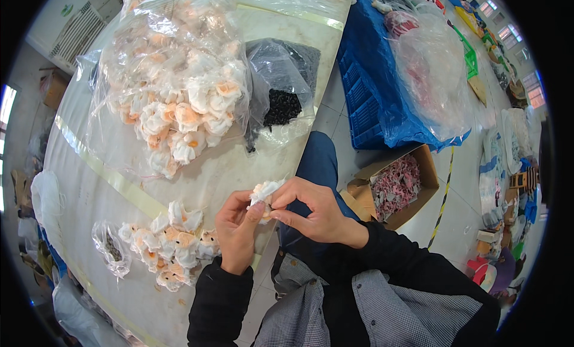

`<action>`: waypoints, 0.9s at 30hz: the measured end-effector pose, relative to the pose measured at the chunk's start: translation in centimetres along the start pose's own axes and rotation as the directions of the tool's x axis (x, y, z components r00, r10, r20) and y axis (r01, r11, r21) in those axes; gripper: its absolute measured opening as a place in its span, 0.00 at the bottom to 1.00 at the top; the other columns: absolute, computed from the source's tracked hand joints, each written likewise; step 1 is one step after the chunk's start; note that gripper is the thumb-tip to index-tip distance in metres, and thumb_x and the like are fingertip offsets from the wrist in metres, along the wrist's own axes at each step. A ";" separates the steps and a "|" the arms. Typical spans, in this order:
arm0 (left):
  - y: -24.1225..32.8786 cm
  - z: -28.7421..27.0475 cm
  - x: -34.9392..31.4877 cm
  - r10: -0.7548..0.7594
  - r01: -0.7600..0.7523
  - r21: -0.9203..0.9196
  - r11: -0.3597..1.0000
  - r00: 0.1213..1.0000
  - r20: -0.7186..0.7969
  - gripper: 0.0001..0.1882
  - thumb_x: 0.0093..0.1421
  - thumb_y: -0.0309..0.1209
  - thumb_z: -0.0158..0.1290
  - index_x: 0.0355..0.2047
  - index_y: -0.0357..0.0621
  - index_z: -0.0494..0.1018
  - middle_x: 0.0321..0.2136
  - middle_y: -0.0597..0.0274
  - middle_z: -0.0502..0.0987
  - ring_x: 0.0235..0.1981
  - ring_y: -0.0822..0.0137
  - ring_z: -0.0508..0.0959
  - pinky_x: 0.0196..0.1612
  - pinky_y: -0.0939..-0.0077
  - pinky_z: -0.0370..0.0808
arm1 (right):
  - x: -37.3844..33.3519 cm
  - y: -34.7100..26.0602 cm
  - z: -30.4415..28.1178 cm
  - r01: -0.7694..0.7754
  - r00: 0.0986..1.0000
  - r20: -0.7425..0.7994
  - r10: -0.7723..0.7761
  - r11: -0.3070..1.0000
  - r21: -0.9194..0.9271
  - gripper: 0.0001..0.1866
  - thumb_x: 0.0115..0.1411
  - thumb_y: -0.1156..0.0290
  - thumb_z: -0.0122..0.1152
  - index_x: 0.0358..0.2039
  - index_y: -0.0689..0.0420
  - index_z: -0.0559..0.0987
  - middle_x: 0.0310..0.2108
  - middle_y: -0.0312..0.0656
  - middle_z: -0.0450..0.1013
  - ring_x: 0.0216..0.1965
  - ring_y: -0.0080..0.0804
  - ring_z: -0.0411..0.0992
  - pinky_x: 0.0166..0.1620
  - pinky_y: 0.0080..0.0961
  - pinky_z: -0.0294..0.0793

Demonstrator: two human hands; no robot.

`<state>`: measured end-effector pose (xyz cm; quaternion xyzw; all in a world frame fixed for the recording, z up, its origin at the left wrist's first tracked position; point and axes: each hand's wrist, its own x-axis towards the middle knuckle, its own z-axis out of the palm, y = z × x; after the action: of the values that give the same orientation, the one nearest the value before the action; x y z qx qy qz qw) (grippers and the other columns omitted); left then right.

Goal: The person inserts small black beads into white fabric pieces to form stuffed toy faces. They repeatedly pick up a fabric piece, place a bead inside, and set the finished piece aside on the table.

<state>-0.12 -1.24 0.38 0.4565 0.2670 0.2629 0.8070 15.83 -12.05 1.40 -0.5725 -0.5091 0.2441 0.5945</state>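
Observation:
Over the table's near edge, my left hand (238, 230) pinches a small white and peach plush piece (263, 193) between thumb and fingers. My right hand (317, 212) closes on the same piece from the other side, its thumb and forefinger pressed to it. Whether a smaller part sits between the right fingertips is hidden. To the left of my left hand lies a loose pile of similar plush pieces (173, 245), some with small black dots. Farther off, a large clear bag (179, 90) is full of white and peach pieces. Beside it lies an open clear bag of small black parts (282, 107).
A small clear plastic bag (112, 249) lies left of the pile on the pale table (209, 173). Right of the table stand a blue crate (365, 116) with plastic-wrapped goods and a cardboard box (427, 185) of pink and grey scraps. Yellow-black tape (442, 206) marks the floor.

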 end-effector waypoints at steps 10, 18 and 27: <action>0.1 0.3 0.0 0.027 -0.030 0.091 0.995 0.999 0.033 0.14 0.70 0.23 0.59 0.53 0.29 0.75 0.46 0.57 0.81 0.47 0.72 0.79 0.54 0.76 0.76 | 0.1 -0.1 -0.1 0.033 0.999 -0.010 -0.035 0.994 -0.107 0.07 0.61 0.76 0.72 0.36 0.60 0.81 0.34 0.42 0.76 0.34 0.40 0.76 0.39 0.30 0.75; 0.3 -0.2 0.2 0.160 -0.185 0.317 0.930 0.982 0.105 0.13 0.65 0.20 0.61 0.50 0.34 0.79 0.45 0.55 0.81 0.45 0.66 0.81 0.51 0.74 0.77 | 0.6 0.5 -0.6 0.159 0.984 -0.016 -0.178 0.913 -0.375 0.16 0.53 0.75 0.77 0.41 0.57 0.80 0.42 0.43 0.77 0.42 0.44 0.76 0.42 0.34 0.76; 1.2 0.9 0.1 0.526 -0.578 0.692 0.432 0.785 0.328 0.21 0.51 0.15 0.66 0.46 0.45 0.86 0.39 0.59 0.79 0.38 0.61 0.82 0.39 0.70 0.79 | 0.9 1.5 -0.7 0.248 0.969 0.076 -0.236 0.899 -0.361 0.28 0.49 0.77 0.75 0.53 0.59 0.78 0.41 0.45 0.76 0.41 0.48 0.77 0.44 0.37 0.79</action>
<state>0.33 -1.19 1.83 0.8213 0.1624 0.3592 0.4124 17.23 -11.23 0.42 -0.6021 -0.6219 0.0774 0.4948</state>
